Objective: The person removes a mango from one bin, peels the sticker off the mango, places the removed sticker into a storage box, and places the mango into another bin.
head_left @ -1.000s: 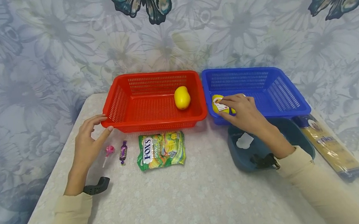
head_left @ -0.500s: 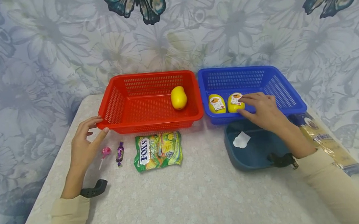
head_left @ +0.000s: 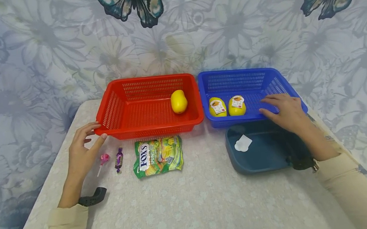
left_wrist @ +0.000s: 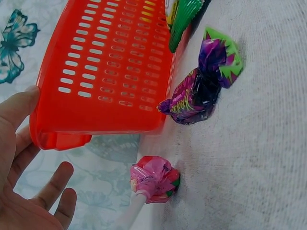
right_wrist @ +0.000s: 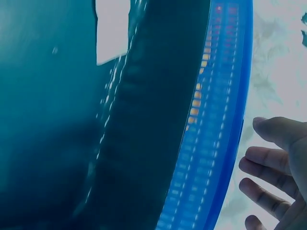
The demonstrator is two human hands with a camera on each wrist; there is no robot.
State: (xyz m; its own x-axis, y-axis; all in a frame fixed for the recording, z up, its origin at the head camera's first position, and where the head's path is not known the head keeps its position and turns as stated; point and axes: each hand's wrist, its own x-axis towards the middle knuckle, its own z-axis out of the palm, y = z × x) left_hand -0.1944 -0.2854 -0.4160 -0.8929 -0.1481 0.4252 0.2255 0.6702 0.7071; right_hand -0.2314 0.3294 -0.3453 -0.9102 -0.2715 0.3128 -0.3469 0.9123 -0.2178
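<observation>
Head view: the right hand (head_left: 287, 111) rests with loose, spread fingers over the front rim of the blue basket (head_left: 281, 77), holding nothing. Two yellow packs (head_left: 227, 106) lie inside the basket, just beside the hand. The left hand (head_left: 82, 149), fingers apart, touches the corner of the red basket (head_left: 114, 107) on the counter (head_left: 200, 200).

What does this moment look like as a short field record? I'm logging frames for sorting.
left hand: open, thumb at red basket corner
right hand: open, over blue basket front rim
red basket holds: one yellow fruit
blue basket holds: two labelled yellow fruits
table front: lollipop, purple candy, Fox's bag
teal tray: white piece inside
</observation>
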